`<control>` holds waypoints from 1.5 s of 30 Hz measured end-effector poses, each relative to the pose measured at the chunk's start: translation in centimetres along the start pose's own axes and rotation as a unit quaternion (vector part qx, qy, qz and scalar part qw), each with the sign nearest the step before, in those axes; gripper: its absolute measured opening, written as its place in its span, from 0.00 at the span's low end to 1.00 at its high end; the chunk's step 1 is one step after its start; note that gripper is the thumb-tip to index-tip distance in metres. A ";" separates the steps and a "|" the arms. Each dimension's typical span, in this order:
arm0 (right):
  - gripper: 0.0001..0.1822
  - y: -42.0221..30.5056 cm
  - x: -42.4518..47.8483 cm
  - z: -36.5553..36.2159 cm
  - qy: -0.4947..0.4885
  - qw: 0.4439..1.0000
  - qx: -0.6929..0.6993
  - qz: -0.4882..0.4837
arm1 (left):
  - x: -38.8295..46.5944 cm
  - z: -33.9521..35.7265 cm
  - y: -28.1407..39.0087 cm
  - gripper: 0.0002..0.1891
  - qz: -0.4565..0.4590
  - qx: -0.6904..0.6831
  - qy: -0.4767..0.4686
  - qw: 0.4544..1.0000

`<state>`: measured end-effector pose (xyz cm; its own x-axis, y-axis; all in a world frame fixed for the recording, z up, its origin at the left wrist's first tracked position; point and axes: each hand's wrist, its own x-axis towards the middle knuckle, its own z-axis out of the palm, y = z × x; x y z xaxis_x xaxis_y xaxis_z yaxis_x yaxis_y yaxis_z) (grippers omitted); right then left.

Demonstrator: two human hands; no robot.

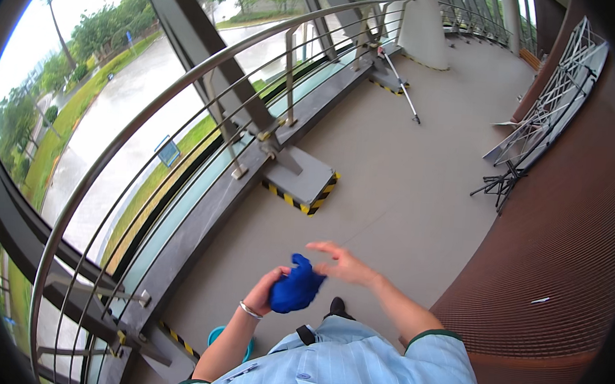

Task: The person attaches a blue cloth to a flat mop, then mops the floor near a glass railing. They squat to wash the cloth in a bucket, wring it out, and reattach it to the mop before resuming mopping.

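Note:
A bunched blue cloth (296, 289) is held in front of my body. My left hand (267, 291) grips it from the left side, with a silver bangle on that wrist. Close to the cloth's right edge is my right hand (346, 264), its fingers apart and slightly blurred. Whether its lower fingers touch the cloth I cannot tell. Below my left forearm, a turquoise bucket (215, 334) stands on the floor, mostly hidden by the arm.
A metal railing (192, 74) curves along the glass wall at left. Black-and-yellow tape edges a grey floor plinth (303, 178). Farther on, a pole (403, 86) leans by the railing. A folded metal frame (552, 102) rests against the brown ribbed wall (561, 236).

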<state>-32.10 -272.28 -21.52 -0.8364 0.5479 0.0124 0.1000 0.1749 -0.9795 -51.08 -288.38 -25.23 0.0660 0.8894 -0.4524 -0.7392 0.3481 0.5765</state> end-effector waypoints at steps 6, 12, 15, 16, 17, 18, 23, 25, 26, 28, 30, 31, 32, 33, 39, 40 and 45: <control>0.13 2.6 0.9 -8.8 -0.023 0.991 -0.095 0.087 | 9.6 6.7 1.5 0.23 -0.018 0.155 -0.072 0.985; 0.14 4.5 4.6 -15.9 0.166 0.961 -0.222 0.023 | 17.7 10.1 4.2 0.41 0.001 0.300 -0.126 0.946; 0.14 4.0 7.9 -19.8 0.255 0.949 -0.187 -0.008 | 20.8 11.1 6.1 0.42 0.016 0.375 -0.114 0.920; 0.15 3.6 9.0 -21.1 0.270 0.953 -0.140 -0.009 | 22.3 10.5 6.3 0.42 -0.008 0.377 -0.106 0.920; 0.16 3.0 10.0 -22.4 0.260 0.959 -0.115 -0.001 | 23.6 10.4 6.8 0.41 -0.012 0.381 -0.110 0.918; 0.16 3.8 11.1 -23.5 0.261 0.962 -0.084 -0.006 | 25.2 10.7 7.4 0.42 -0.021 0.396 -0.125 0.910; 0.15 3.8 15.6 -31.1 0.267 0.964 -0.003 -0.005 | 35.1 12.0 10.9 0.25 0.107 0.529 -0.201 0.817; 0.16 3.2 16.8 -34.9 0.289 0.957 0.016 -0.009 | 39.2 13.6 13.5 0.18 0.111 0.486 -0.232 0.835; 0.15 2.8 17.0 -37.0 0.279 0.960 0.005 0.015 | 41.4 14.8 14.8 0.17 0.156 0.483 -0.255 0.823; 0.13 1.7 17.1 -40.5 0.246 0.968 -0.007 0.054 | 44.8 17.5 18.1 0.12 0.180 0.499 -0.252 0.809; 0.11 -0.3 17.4 -43.4 0.196 0.978 -0.008 0.077 | 48.5 19.7 21.2 0.08 0.173 0.532 -0.270 0.783; 0.10 -1.0 17.5 -44.9 0.173 0.978 -0.056 0.102 | 50.2 21.2 22.6 0.08 0.198 0.547 -0.299 0.757; 0.09 -1.5 17.7 -46.5 0.148 0.975 -0.104 0.126 | 51.7 21.9 23.1 0.07 0.180 0.526 -0.326 0.765; 0.09 -1.6 17.9 -48.3 0.128 0.968 -0.155 0.147 | 53.5 22.9 23.6 0.07 0.137 0.512 -0.350 0.773; 0.07 -0.5 22.7 -58.2 0.268 0.927 -0.253 -0.072 | 64.5 29.3 25.3 0.17 -0.283 0.126 -0.399 0.863; 0.07 -1.2 24.8 -60.1 0.259 0.921 -0.259 -0.135 | 67.7 29.2 24.2 0.25 -0.281 0.237 -0.347 0.863; 0.08 2.2 36.9 -68.5 0.184 0.882 -0.377 -0.214 | 78.6 35.1 19.2 0.25 -0.024 0.468 -0.510 0.721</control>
<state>-25.80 -195.65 -9.44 -0.6665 0.5047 0.5487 0.2640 0.8481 -0.4593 -36.60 -201.36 -25.84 0.8881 0.4588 -0.0273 0.0258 0.0096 0.9996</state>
